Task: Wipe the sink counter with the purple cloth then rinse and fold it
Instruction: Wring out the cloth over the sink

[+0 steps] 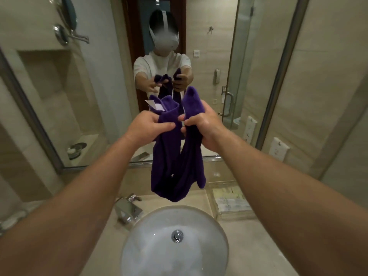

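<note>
While the purple cloth [176, 172] hangs in mid-air in the head view, both hands have hold of it at chest height in front of the mirror [79, 86]. The left hand [151, 126] has fingers and thumb curled round one bunched upper end, where a white label [154, 105] sticks out. The right hand [201, 124] is clenched round the other upper end, whose tip pokes up above the fist. The two fists sit just beside each other, nearly touching, at much the same height.

From the hands the cloth falls straight down in two gathered strands that join at the bottom in a slack loop, so its long axis runs vertically and its bulk lies below the hands, not to either side. The lowest fold hangs above the worktop [249, 246], over the strip behind the sink [151, 253] and just to the right of the tap [127, 210]; it touches neither.

Neither hand is nearer the cloth than the other (each already has its own end). Folding, by my reading, turns on drawing the fists apart sideways so the loop opens into a flat sheet. I cannot tell whether the cloth is wet. A clear tray of packets [231, 198] sits on the worktop to the right, close under the hanging corner, and might be brushed.
</note>
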